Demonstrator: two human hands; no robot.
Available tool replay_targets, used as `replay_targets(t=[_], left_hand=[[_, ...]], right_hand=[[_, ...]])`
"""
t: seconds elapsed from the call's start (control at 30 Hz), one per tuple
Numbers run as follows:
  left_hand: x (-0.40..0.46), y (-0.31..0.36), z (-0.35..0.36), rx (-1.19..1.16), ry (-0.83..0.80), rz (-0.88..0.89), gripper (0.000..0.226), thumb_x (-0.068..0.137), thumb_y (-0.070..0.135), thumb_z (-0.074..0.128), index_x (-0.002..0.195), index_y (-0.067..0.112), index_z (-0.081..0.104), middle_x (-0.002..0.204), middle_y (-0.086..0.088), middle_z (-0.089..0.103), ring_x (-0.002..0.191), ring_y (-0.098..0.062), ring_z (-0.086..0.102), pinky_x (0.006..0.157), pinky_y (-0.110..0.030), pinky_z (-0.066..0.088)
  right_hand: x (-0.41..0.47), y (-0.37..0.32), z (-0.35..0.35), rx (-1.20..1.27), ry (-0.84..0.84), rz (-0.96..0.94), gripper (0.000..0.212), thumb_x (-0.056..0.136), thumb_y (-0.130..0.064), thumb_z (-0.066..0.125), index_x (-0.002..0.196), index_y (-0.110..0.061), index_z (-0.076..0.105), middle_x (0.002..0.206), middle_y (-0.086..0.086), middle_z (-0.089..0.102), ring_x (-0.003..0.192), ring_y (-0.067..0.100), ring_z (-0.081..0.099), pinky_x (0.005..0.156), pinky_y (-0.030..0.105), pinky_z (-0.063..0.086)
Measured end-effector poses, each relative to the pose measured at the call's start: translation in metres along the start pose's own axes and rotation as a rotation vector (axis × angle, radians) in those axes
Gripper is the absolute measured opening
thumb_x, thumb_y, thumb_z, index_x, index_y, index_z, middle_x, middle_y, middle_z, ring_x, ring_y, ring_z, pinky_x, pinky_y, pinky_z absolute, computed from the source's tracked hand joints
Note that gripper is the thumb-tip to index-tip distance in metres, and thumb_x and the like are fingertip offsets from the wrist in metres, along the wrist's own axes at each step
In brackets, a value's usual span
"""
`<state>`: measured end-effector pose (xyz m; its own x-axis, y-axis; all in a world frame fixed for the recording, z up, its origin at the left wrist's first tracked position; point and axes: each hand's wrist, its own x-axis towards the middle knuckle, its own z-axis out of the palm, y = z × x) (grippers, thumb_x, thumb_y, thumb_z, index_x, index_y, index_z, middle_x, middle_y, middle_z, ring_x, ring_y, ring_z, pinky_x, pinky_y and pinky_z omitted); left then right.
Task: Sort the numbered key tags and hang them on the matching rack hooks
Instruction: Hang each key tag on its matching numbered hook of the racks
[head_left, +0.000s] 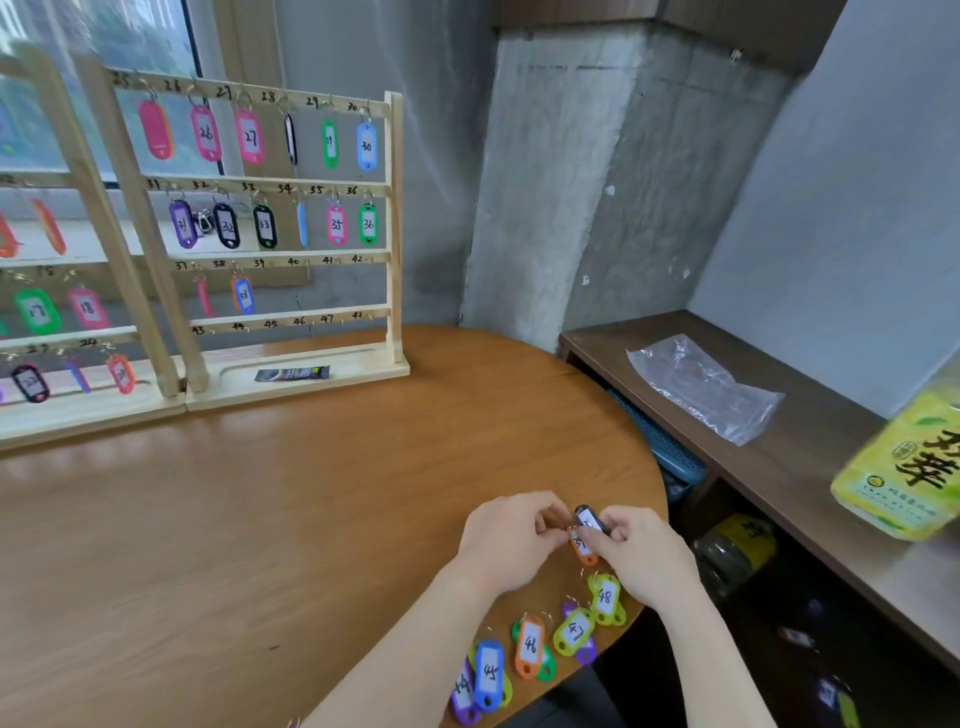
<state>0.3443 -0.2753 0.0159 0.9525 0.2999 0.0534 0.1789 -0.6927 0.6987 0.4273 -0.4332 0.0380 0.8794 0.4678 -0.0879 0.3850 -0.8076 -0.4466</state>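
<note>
Both hands meet near the table's right edge. My right hand (636, 551) grips a black key tag (589, 519) with a white label. My left hand (511, 535) pinches something small at the ring end of the tags, its fingers curled. An orange tag (583, 551) marked 39 lies just under them. Several more tags lie in a row toward me: yellow-green 48 (605, 597), yellow-green 47 (574, 631), orange 46 (530, 647), blue 45 (489, 673). The wooden rack (291, 179) stands at the back left, its hooks 25 to 38 filled and hooks 39 to 48 bare.
A second rack (52, 332) with more tags stands left of the first. A small dark sachet (292, 373) lies on the rack base. To the right, a lower shelf holds a clear plastic bag (701, 387) and a yellow-green tissue pack (904, 467).
</note>
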Motion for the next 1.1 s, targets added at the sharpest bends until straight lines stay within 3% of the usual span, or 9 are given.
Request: replay_targets(t=[0.23,0.37,0.53,0.7,0.77,0.87,1.03,1.1], left_hand=[[0.002,0.003,-0.004,0.018,0.025,-0.009,0.010,0.093,0.040,0.064,0.096,0.033,0.070,0.079,0.015,0.059,0.078,-0.005,0.052,0.064,-0.023,0.036],[0.000,-0.001,-0.013,-0.138,-0.017,-0.054,0.010,0.096,0.035,0.064,0.091,0.030,0.071,0.087,0.013,0.065,0.088,-0.009,0.055,0.075,-0.028,0.046],[-0.010,-0.017,-0.058,-0.259,0.056,-0.071,0.020,0.094,0.036,0.067,0.075,0.031,0.069,0.077,0.015,0.067,0.081,-0.006,0.059,0.074,-0.024,0.047],[-0.024,-0.040,-0.125,-0.245,0.234,-0.069,0.018,0.092,0.034,0.072,0.074,0.033,0.073,0.079,0.019,0.071,0.076,0.000,0.062,0.072,-0.021,0.047],[-0.030,-0.049,-0.151,-0.235,0.298,-0.080,0.018,0.090,0.032,0.074,0.073,0.031,0.075,0.077,0.016,0.072,0.071,0.000,0.061,0.068,-0.017,0.043],[-0.033,-0.060,-0.190,-0.151,0.355,-0.101,0.019,0.090,0.033,0.074,0.072,0.029,0.074,0.071,0.013,0.071,0.067,-0.001,0.060,0.064,-0.014,0.041],[-0.026,-0.087,-0.247,-0.069,0.479,-0.171,0.020,0.094,0.029,0.069,0.075,0.030,0.074,0.073,0.014,0.072,0.074,-0.007,0.065,0.069,-0.028,0.052],[-0.023,-0.099,-0.263,-0.085,0.516,-0.204,0.021,0.096,0.024,0.066,0.077,0.029,0.073,0.074,0.014,0.073,0.071,-0.002,0.065,0.064,-0.027,0.051]], right_hand=[[0.007,0.004,0.000,0.094,-0.075,0.028,0.032,0.091,-0.053,0.066,0.075,-0.026,0.072,0.059,-0.003,0.062,0.055,0.008,0.051,0.059,0.031,0.040],[0.009,-0.002,-0.009,0.279,-0.176,0.037,0.032,0.097,-0.033,0.067,0.070,-0.015,0.066,0.055,-0.002,0.060,0.052,0.011,0.049,0.058,0.030,0.042],[0.005,-0.043,-0.019,0.386,-0.271,-0.093,0.024,0.105,-0.023,0.052,0.092,-0.004,0.055,0.063,0.003,0.066,0.046,0.017,0.050,0.048,0.024,0.040],[0.015,-0.100,-0.015,0.597,-0.336,-0.173,0.010,0.105,-0.013,0.048,0.110,-0.009,0.056,0.075,0.007,0.071,0.054,0.019,0.057,0.046,0.024,0.037],[0.022,-0.124,-0.009,0.691,-0.390,-0.181,0.010,0.104,-0.009,0.047,0.109,-0.008,0.054,0.077,0.007,0.067,0.057,0.019,0.056,0.047,0.025,0.036],[0.032,-0.162,-0.003,0.862,-0.477,-0.208,0.011,0.107,-0.014,0.041,0.102,-0.010,0.050,0.070,0.001,0.047,0.054,0.016,0.042,0.050,0.026,0.031],[0.043,-0.230,0.010,0.985,-0.519,-0.284,0.027,0.111,-0.032,0.037,0.093,-0.014,0.043,0.068,-0.001,0.033,0.051,0.014,0.028,0.048,0.024,0.027],[0.052,-0.253,0.018,0.995,-0.503,-0.293,0.028,0.111,-0.034,0.035,0.095,-0.013,0.046,0.066,-0.002,0.033,0.049,0.013,0.028,0.047,0.024,0.026]])
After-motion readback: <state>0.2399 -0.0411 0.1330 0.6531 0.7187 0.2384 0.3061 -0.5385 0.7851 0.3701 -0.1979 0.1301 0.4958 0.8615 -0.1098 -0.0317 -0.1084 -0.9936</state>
